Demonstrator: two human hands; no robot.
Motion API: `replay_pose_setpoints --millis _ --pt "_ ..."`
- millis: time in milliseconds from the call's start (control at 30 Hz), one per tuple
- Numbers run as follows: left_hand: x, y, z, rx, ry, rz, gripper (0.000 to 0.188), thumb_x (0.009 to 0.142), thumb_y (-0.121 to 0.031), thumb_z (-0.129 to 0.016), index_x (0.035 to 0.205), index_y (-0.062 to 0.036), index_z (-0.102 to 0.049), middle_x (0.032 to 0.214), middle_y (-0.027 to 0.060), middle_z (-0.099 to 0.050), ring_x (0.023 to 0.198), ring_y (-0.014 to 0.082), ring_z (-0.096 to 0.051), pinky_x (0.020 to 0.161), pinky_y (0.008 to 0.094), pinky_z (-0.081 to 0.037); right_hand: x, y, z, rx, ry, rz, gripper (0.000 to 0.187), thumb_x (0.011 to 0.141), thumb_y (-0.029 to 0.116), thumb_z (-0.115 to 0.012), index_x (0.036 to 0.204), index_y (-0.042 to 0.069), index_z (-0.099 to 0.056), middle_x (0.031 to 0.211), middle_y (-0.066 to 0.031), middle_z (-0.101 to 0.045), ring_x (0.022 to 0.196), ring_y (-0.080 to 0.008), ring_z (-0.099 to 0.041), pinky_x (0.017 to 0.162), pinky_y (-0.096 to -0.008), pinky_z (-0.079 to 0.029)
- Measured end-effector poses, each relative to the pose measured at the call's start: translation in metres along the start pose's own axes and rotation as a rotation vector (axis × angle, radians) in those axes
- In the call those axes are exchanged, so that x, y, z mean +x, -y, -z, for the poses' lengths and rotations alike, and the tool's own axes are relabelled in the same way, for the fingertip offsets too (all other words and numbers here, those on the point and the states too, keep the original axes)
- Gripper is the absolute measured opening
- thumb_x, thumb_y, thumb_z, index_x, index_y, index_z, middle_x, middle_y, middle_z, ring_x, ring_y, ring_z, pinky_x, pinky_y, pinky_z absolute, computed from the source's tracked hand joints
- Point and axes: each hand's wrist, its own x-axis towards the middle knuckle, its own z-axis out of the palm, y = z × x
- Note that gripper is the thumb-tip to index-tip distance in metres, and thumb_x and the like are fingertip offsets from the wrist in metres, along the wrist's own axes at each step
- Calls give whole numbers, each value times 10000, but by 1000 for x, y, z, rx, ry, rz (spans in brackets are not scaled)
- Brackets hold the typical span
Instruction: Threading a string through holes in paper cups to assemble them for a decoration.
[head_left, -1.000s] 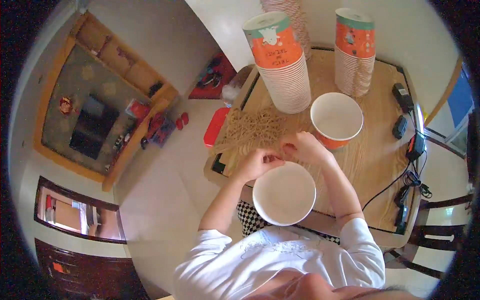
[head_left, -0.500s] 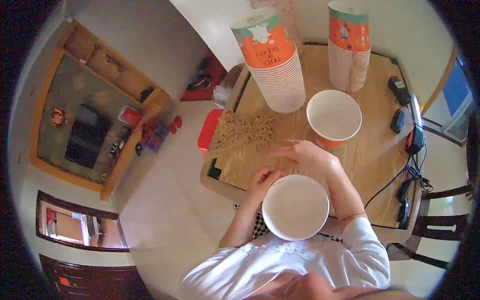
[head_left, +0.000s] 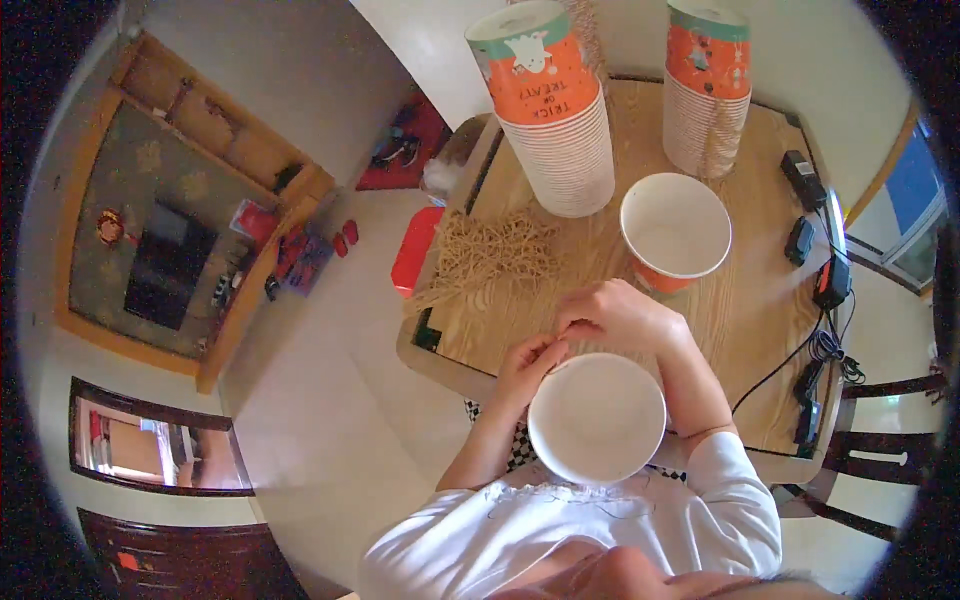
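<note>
A white paper bucket (head_left: 597, 425) is in front of my chest, its round mouth facing up. My left hand (head_left: 532, 370) is closed at the bucket's upper left rim, fingers curled. Above that rim my right hand (head_left: 618, 318) bends inward, its fingertips pinched against those of the left. Whatever lies between the fingertips is too small to make out. Beyond my hands, to the left, spreads a tangled pile of tan twine pieces (head_left: 490, 255). Another paper bucket (head_left: 676, 228), white inside and orange outside, stands upright past my right hand.
Two tall stacks of nested orange and green paper buckets, a left stack (head_left: 555, 130) and a right stack (head_left: 706, 100), stand at the table's far side. Black chargers with cables (head_left: 825, 280) line the right edge. A red object (head_left: 416, 255) sits beyond the left edge.
My right hand has come in from beside the twine pile, and its fingers now meet my left hand's at the bucket rim. The bucket has stayed nearly in place.
</note>
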Motion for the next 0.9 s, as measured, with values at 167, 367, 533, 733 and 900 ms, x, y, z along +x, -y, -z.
replay_pose_setpoints --millis 167,367,533,733,900 --pt "2 7 5 22 55 -42 150 882 -180 -586 890 -33 -610 797 9 -617 716 55 -548 617 194 -433 -2 -7 -3 -7 50 4 134 803 189 -572 807 58 -603 772 -107 -598 752 -305 -587 635 -391 -470" --pt "-3 9 3 -18 51 -55 136 879 -165 -587 895 -31 -605 788 3 -609 718 53 -542 613 191 -427 -1 4 1 -18 76 -51 133 823 188 -554 797 62 -587 729 -138 -592 681 -337 -577 593 -425 -450" --pt "-5 8 -2 10 -11 -58 141 882 -167 -584 895 -29 -609 796 3 -610 734 47 -542 616 188 -427 -4 -3 -2 45 60 -18 126 823 185 -555 798 63 -575 705 -134 -594 651 -339 -575 564 -426 -439" --pt "-4 14 9 160 98 3 166 887 -193 -578 880 -33 -619 798 -7 -611 743 40 -539 619 191 -434 -4 6 3 53 105 -58 108 807 185 -583 812 77 -578 694 -113 -601 656 -319 -587 555 -403 -446" --pt "0 13 22 184 164 -97 97 853 -121 -619 905 -41 -604 835 -18 -598 759 47 -547 650 203 -450 -6 3 0 64 112 -95 105 795 196 -603 820 94 -594 683 -98 -609 644 -308 -592 562 -395 -451"
